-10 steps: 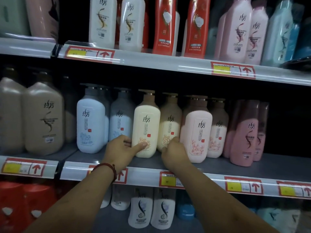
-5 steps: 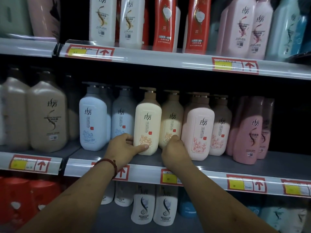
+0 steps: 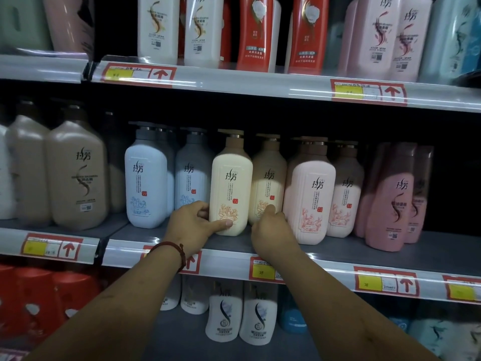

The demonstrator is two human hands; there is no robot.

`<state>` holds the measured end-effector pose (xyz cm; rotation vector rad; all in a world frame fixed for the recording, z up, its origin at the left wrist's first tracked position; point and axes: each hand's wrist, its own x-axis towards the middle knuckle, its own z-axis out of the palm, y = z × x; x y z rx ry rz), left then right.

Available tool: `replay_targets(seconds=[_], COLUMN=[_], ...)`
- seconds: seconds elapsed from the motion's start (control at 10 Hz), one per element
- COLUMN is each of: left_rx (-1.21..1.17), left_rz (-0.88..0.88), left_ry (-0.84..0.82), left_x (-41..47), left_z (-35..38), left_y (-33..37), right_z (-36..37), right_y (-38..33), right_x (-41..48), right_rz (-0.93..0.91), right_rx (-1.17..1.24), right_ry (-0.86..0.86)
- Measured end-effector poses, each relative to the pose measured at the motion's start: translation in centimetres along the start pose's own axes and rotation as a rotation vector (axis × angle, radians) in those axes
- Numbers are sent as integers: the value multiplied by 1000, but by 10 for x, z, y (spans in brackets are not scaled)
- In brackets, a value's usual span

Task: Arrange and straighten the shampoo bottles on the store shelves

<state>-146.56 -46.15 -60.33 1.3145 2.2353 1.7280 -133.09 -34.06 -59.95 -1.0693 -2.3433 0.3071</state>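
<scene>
A cream pump bottle stands upright near the front of the middle shelf. My left hand grips its lower part, thumb across the front label and fingers round its left side. A second cream bottle stands just behind and to the right. My right hand holds the base of that one, thumb on its front; the other fingers are hidden. Light blue bottles stand to the left, pale pink bottles to the right.
Tan bottles fill the left bay and darker pink bottles stand far right. The upper shelf carries white, red and pink bottles close overhead. White bottles sit on the shelf below. Price strips line every shelf edge.
Both hands stay on the two cream bottles. The front cream bottle has shifted slightly and my left thumb has slid a little further across its label. The view has drifted slightly.
</scene>
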Motion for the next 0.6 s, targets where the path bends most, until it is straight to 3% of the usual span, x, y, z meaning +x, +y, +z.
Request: replay_targets(seconds=[0.3,0.4,0.5,0.6], left_rx=[19,83,254,464], left_rz=[12,-1,-3,6], left_ry=[-5,-82,-205,-178], left_x=[-1,3,2,-9], left_z=[0,-4,-13,-24], left_y=[-1,2,15,37], right_z=[3,-3,-19,-42], right_y=[-1,-1,-3,-10], right_x=[2,6,3,-11], right_rz=[6,15,7,-89], right_rx=[-29,-7,4,-40], right_ry=[-14,-47,-123,-116])
